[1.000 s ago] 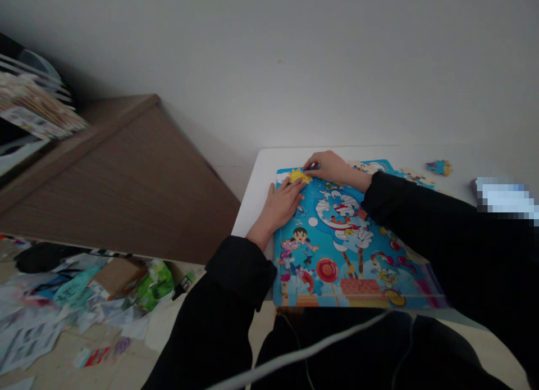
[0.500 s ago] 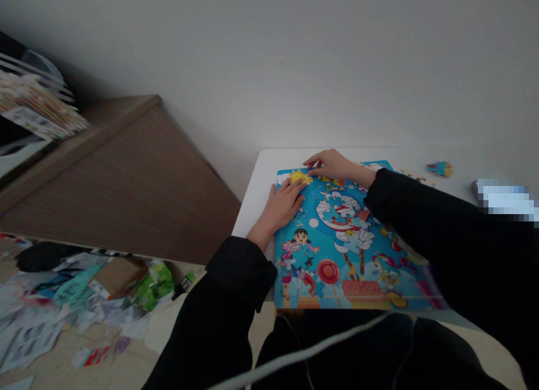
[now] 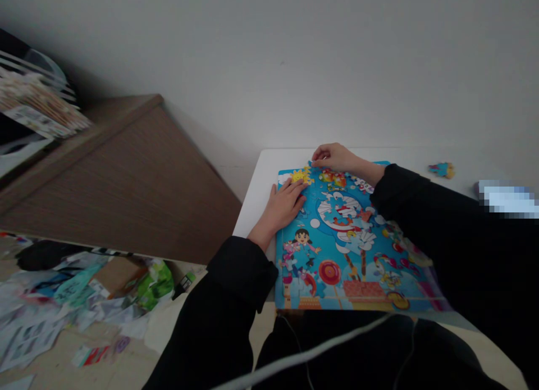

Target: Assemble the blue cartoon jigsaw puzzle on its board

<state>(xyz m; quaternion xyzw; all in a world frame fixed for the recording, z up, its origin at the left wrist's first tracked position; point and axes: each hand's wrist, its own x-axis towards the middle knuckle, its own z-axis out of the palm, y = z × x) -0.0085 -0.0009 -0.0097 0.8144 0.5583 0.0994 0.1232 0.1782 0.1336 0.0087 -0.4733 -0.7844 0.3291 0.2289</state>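
Note:
A blue cartoon jigsaw puzzle (image 3: 314,210) lies on the white table, with a big round blue-and-white character in its middle. My left hand (image 3: 284,203) rests flat on its upper left part, fingers spread, the tips just below the yellow sun (image 3: 300,176). At the top edge, right of the sun, my right hand (image 3: 332,157) pinches a small blue puzzle piece (image 3: 310,164), mostly covered by the fingers. My right forearm hides part of the puzzle's right side.
A loose cluster of puzzle pieces (image 3: 442,169) lies on the white table (image 3: 255,196) to the right, near a blurred-out object (image 3: 507,200). On the left stands a brown cabinet (image 3: 126,182). Bags and papers litter the floor; a white cable (image 3: 303,356) crosses my lap.
My right hand has shifted slightly right and up along the puzzle's top edge, and a blue piece now shows at its fingertips. My left hand stays put.

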